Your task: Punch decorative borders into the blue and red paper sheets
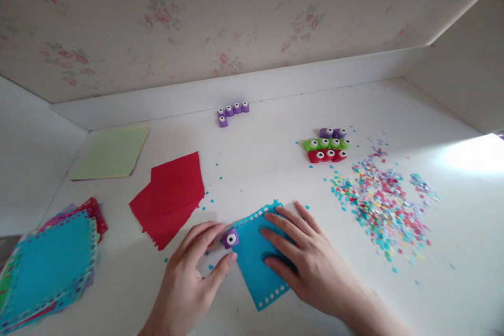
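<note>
A blue sheet of paper [252, 262] lies on the table in front of me, with rows of small punched holes along its top and bottom edges. At its upper left edge sits a purple craft punch [230, 239] with a white button bearing a dark shape. My left hand [192, 268] holds this punch between thumb and forefinger, closed around its left side. Flat on the right part of the sheet rests my right hand [299, 249], fingers spread and covering some of the paper.
Purple punches [233, 109] stand near the wall; more punches [326, 144] in purple, green and red sit right. Beside them spreads confetti [386, 199]. On the left are cut red paper [169, 194], pale green sheets [110, 153] and a stack of punched sheets [51, 257].
</note>
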Motion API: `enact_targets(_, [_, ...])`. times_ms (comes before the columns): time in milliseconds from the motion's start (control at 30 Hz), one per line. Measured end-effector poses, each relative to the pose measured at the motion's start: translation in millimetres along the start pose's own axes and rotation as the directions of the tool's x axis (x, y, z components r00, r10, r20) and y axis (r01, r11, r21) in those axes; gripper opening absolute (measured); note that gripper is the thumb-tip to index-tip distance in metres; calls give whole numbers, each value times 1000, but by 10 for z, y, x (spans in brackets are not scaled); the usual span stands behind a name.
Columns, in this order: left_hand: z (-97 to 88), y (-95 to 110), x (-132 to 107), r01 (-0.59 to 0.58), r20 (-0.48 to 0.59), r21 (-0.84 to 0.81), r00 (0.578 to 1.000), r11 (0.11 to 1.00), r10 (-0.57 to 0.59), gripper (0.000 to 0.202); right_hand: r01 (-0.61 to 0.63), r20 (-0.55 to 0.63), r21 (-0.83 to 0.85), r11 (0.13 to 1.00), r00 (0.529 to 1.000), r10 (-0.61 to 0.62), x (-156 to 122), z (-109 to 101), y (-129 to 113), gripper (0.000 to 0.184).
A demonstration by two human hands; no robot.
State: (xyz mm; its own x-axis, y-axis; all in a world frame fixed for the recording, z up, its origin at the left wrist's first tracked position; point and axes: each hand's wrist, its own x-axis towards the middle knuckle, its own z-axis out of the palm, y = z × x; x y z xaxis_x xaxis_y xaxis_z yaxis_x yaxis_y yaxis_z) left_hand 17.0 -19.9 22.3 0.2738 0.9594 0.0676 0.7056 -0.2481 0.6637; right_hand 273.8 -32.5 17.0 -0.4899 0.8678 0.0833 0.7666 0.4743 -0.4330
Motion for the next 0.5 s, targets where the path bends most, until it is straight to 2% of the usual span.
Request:
enact_targets(100, [-37, 113, 82, 98, 12, -79, 995, 992, -97, 22, -17, -2, 26, 1000, 1000, 17, -10, -10, -10, 38])
enact_targets(167, [-32, 165, 149, 134, 35, -117, 991, 984, -131, 21, -22, -4, 39, 999, 1000, 22, -14, -17, -15, 38])
enact_targets(400, [11, 186, 304, 55, 97, -82, 994, 995, -47, 30, 0, -40, 50, 999, 999, 3, -35, -13, -23, 38])
enact_targets(500, [32, 165, 308, 60, 115, -81, 992, 995, -51, 34, 13, -51, 42, 999, 999, -11, -51, 2, -24, 39])
